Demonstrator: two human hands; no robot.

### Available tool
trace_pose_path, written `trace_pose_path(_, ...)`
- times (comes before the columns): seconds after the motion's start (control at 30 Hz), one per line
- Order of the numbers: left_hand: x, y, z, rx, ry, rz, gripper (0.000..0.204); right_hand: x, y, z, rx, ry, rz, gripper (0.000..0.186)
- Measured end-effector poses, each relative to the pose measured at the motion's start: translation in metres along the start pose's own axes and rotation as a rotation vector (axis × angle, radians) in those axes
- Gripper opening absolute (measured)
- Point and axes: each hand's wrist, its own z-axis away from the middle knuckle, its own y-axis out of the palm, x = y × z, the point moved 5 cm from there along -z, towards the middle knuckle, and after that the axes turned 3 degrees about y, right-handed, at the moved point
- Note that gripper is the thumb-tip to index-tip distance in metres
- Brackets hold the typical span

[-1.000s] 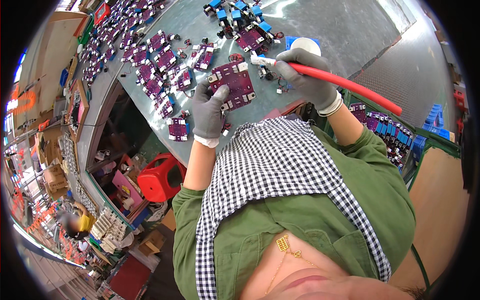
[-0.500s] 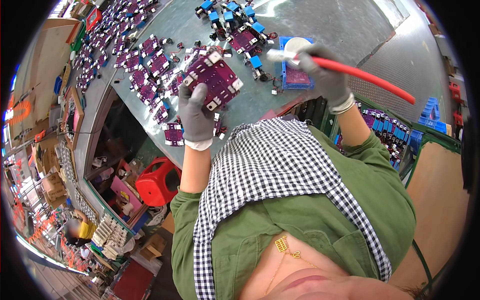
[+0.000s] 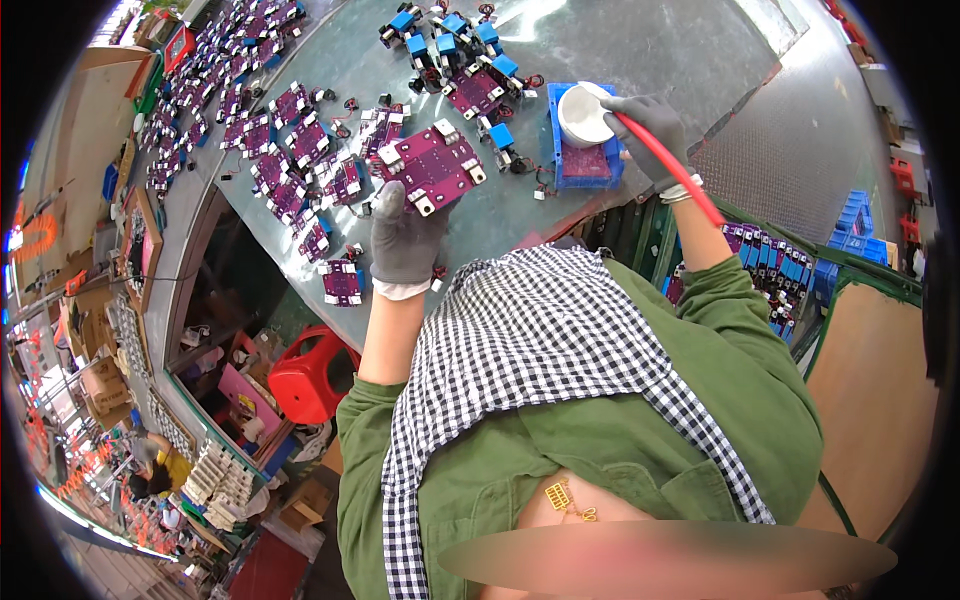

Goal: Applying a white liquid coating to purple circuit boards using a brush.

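Observation:
My left hand (image 3: 405,235), in a grey glove with a white cuff, grips a purple circuit board (image 3: 435,165) with white fittings at its corners, held over the workbench. My right hand (image 3: 648,135), also gloved, is closed on a brush with a long red handle (image 3: 680,180). The brush head reaches into a round white cup (image 3: 580,115), and its bristles are hard to make out there. The cup stands in a blue plastic tray (image 3: 585,175) on the bench.
Heaps of boards (image 3: 290,160) with wired parts cover the left of the grey bench (image 3: 660,50). A crate (image 3: 765,260) of upright boards sits by my right arm, near blue bins (image 3: 850,230). A red stool (image 3: 305,375) is at left; a person in yellow (image 3: 170,460) is lower left.
My right hand has moved the brush over to the white cup. My left hand has turned the board and shifted slightly left.

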Motion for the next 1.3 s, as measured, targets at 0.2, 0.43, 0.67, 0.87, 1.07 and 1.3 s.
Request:
trace_pose_path(0.2, -0.005, 0.020, -0.002, 0.052, 0.125, -0.058, 0.071, 0.104, -0.029, 0.011, -0.167, 0.039, -0.640, 0.013)
trace_pose_path(0.43, -0.011, 0.030, 0.007, 0.036, 0.186, -0.065, 0.071, 0.144, -0.023, 0.010, 0.022, -0.005, -0.648, 0.014)
trace_pose_path(0.67, -0.017, 0.022, 0.014, 0.008, 0.233, -0.060, 0.067, 0.168, -0.027, 0.016, -0.008, -0.031, -0.828, 0.014)
trace_pose_path(0.87, -0.009, 0.017, 0.015, -0.013, 0.153, -0.030, 0.050, 0.188, -0.027, 0.013, 0.011, -0.174, -0.845, 0.011)
trace_pose_path(1.07, -0.004, 0.019, 0.010, 0.034, 0.111, 0.029, 0.043, 0.174, -0.027, 0.021, 0.041, -0.043, -0.901, 0.013)
trace_pose_path(1.3, -0.009, 0.004, -0.016, -0.096, 0.136, -0.151, 0.043, 0.169, -0.017, 0.028, 0.211, 0.097, -0.852, 0.006)
